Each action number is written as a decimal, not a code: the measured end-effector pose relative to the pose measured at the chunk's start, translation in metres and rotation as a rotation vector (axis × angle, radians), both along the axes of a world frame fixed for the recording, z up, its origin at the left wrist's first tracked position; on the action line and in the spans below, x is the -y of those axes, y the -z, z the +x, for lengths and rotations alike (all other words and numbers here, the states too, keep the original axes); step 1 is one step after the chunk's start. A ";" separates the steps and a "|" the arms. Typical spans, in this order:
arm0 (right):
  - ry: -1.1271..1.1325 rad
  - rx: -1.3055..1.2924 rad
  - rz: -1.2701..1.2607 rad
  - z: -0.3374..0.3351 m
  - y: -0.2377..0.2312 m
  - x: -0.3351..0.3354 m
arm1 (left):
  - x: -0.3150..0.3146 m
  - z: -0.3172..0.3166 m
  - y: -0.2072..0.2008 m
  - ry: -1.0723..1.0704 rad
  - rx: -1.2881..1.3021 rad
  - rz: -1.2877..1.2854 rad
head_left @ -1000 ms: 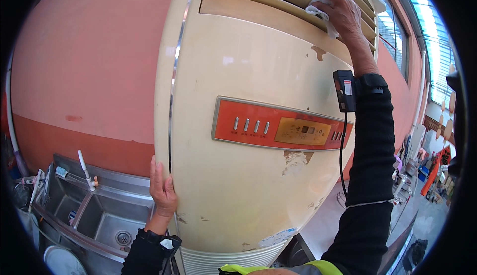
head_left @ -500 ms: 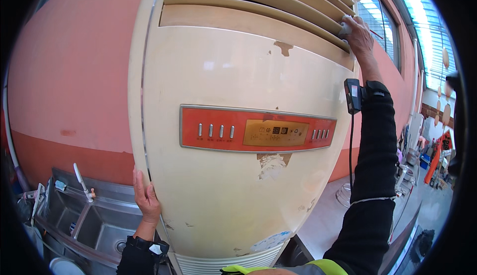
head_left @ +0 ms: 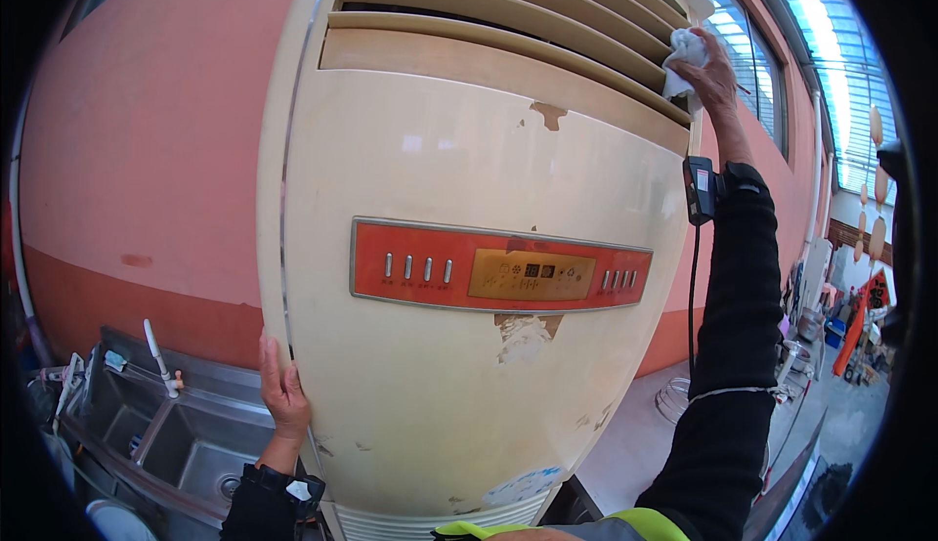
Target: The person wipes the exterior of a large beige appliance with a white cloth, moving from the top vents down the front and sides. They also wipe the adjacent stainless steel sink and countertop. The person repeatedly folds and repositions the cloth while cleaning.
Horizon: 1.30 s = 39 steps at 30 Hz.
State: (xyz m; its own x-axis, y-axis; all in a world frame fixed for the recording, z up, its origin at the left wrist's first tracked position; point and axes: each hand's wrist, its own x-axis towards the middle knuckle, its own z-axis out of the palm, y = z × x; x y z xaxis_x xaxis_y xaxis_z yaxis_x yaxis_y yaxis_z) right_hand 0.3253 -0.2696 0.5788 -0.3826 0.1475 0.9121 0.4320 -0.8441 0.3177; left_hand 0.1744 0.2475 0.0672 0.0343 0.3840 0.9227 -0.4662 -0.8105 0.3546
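A tall cream floor-standing air conditioner (head_left: 440, 150) fills the middle of the view, its paint chipped in places. Across its front runs a red control panel (head_left: 415, 269) with silver buttons and a yellowish display. Up at the right end of the horizontal louvres (head_left: 498, 41), my right hand (head_left: 715, 74) is closed round a crumpled white cloth (head_left: 686, 57), which touches the slat ends. My left hand (head_left: 283, 394) lies against the unit's lower left edge, fingers stretched upward and holding nothing.
A steel double sink (head_left: 200, 448) with a white tap (head_left: 161, 360) stands at the lower left. Behind is a pink and red wall (head_left: 147, 140). A black cable (head_left: 693, 297) hangs from a device at my right wrist. Coiled wire (head_left: 672, 399) lies on a pale surface at right.
My right hand has shifted slightly outward at the louvre ends, and more of the white cloth shows. The air conditioner appears a little lower at the top. My left hand stays on its edge.
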 end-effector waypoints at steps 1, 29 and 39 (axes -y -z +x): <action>0.029 -0.124 0.083 -0.002 -0.002 -0.004 | 0.000 0.000 0.001 -0.029 -0.008 0.013; -0.085 0.318 -0.512 -0.163 -0.003 -0.402 | 0.000 -0.010 -0.014 -0.065 0.056 0.099; -0.044 0.337 -0.340 -0.150 -0.041 -0.367 | -0.001 -0.009 -0.013 -0.031 0.057 0.085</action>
State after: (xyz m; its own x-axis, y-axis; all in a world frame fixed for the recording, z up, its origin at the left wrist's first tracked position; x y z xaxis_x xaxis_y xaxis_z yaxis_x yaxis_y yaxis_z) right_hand 0.1750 0.0974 0.6199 -0.6611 0.3931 0.6390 0.2907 -0.6510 0.7012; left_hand 0.1653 0.2487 0.0805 -0.0299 0.3042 0.9521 -0.4576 -0.8510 0.2575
